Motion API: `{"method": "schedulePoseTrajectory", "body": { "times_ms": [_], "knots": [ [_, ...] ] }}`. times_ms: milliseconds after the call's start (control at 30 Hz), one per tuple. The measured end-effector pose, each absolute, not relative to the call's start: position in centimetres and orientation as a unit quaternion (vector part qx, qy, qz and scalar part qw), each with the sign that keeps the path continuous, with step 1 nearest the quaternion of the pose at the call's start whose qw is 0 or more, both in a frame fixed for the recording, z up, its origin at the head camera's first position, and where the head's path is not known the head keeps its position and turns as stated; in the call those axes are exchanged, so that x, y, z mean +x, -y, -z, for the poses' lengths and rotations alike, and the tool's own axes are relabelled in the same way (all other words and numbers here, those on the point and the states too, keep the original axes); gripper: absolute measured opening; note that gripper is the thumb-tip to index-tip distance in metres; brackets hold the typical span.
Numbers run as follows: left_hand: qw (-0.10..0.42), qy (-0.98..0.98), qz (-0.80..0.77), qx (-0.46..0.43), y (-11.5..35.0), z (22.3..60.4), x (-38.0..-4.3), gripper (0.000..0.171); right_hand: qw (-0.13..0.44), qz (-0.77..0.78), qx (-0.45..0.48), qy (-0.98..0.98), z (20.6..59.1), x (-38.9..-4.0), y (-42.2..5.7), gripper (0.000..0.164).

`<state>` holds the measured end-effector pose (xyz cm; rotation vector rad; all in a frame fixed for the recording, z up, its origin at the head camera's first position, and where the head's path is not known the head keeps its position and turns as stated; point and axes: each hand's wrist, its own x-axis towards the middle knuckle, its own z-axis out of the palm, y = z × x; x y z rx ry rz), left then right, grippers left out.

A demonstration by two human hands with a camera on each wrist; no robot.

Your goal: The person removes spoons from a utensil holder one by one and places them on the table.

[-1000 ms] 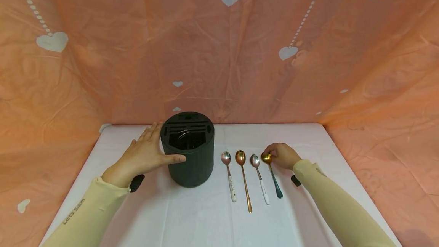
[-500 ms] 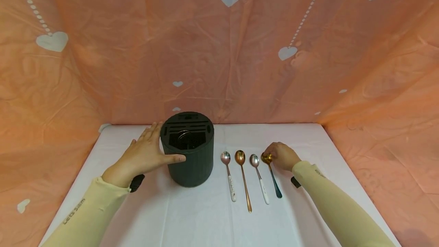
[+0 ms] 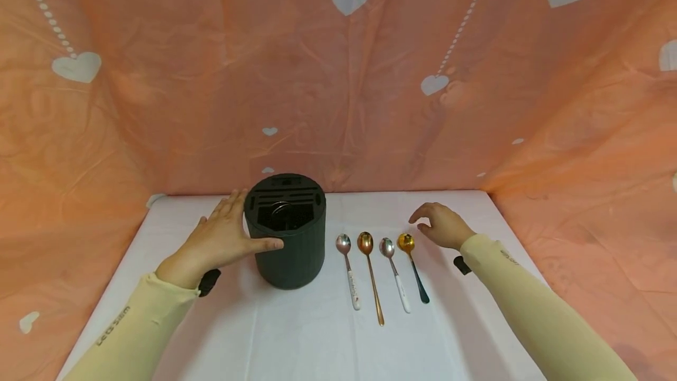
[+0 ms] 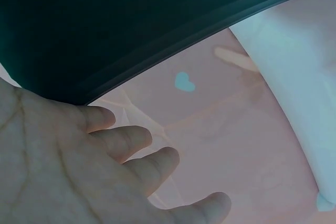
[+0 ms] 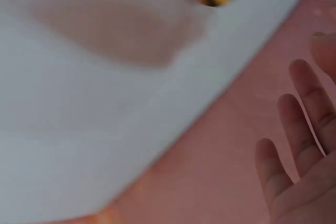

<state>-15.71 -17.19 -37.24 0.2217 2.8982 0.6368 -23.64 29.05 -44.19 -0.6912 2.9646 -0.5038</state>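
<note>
A dark green cylindrical utensil holder (image 3: 290,263) with a slotted top stands left of centre. My left hand (image 3: 219,243) lies against its left side, thumb across the front and fingers straight along the back. To its right several spoons lie in a row, bowls to the back: a silver spoon with a patterned white handle (image 3: 354,290), a copper-gold spoon (image 3: 374,284), a silver spoon with a white handle (image 3: 402,293) and a gold spoon with a dark green handle (image 3: 419,281). My right hand (image 3: 441,225) hovers just right of the gold bowl, fingers loosely bent, holding nothing.
A white cloth covers the table (image 3: 301,340). Orange sheeting with white hearts (image 3: 254,75) rises behind the table and along both sides. The holder's front compartment (image 3: 285,216) shows a thin shiny ring-like outline inside.
My right hand has let go of the gold spoon's bowl and lifted slightly back and right. The left hand stays on the holder. The head view has shifted a little.
</note>
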Motion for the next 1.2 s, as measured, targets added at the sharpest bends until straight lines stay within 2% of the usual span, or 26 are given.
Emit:
{"method": "schedulePoseTrajectory", "body": {
  "times_ms": [400, 633, 900, 1200],
  "knots": [
    [0.089, -0.968, -0.221, 0.073, 17.3, 37.4, -15.7, 0.146, -0.021, 0.144, -0.317, -0.937, 37.4, -22.5, -24.8, 0.018],
    [0.091, -0.967, -0.224, 0.075, 17.3, 37.2, -15.8, 0.147, -0.027, 0.145, -0.357, -0.922, 34.4, -21.8, -21.8, 0.018],
    [0.083, -0.969, -0.221, 0.077, 17.3, 37.2, -15.8, 0.147, -0.063, 0.138, -0.420, -0.895, 32.6, -21.8, -18.4, 0.017],
    [0.081, -0.969, -0.220, 0.079, 17.3, 37.3, -15.9, 0.146, -0.049, 0.193, -0.487, -0.850, 31.6, -21.3, -13.2, 0.027]
  ]
}}
